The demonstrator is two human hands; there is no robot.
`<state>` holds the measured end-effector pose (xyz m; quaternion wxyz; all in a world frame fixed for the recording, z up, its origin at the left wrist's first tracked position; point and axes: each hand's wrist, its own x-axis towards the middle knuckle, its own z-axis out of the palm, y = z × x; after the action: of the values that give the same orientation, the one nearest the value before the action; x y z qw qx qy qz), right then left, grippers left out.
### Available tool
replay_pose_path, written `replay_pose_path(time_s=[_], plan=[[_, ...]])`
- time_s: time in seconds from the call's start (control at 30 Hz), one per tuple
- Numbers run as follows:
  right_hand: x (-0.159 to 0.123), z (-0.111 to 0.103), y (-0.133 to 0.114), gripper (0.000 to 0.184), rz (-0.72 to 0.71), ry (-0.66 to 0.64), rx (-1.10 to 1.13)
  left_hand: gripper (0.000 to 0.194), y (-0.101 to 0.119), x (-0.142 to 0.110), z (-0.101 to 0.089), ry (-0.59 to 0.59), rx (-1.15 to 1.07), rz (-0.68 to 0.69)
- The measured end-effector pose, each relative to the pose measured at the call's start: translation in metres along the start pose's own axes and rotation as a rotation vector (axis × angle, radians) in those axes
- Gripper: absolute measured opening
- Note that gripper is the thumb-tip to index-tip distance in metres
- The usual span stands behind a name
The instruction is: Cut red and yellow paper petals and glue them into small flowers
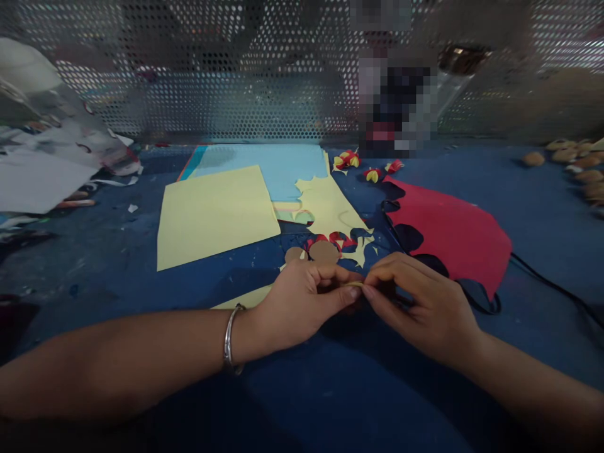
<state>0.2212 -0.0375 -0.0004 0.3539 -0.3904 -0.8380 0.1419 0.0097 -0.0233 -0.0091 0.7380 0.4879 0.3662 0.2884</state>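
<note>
Container [89, 129], transparent, far left, contents unclear; left hand [297, 305], right hand [425, 314]: fingers [340, 297] pinching yellow piece [355, 284]; blue tabletop [542, 233], perforated panel [212, 94] behind.

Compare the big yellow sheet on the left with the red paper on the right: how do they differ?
The yellow sheet is pale; the red paper is strongly coloured. The yellow sheet has fairly straight edges, while the red paper has curved bites along one side. The yellow sheet partly overlaps light blue paper; the red paper doesn't. Both lie on the table.
</note>
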Motion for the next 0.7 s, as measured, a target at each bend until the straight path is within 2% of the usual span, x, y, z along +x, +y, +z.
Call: replay_pose_path(time_s=[0.3, 0.57, 0.7], plan=[[-0.001, 0.000, 0.001, 0.014, 0.011, -0.010, 0.012, 0.014, 0.006, -0.001, 0.000, -0.005, 0.069, -0.019], [0.000, 0.001, -0.001, 0.014, 0.000, 0.010, 0.005, 0.023, 0.009, -0.007, 0.000, 0.026, 0.342, 0.180], [-0.001, 0.000, 0.000, 0.014, 0.057, 0.060, -0.017, 0.024, 0.013, -0.010, 0.001, 0.075, 0.392, 0.251]])
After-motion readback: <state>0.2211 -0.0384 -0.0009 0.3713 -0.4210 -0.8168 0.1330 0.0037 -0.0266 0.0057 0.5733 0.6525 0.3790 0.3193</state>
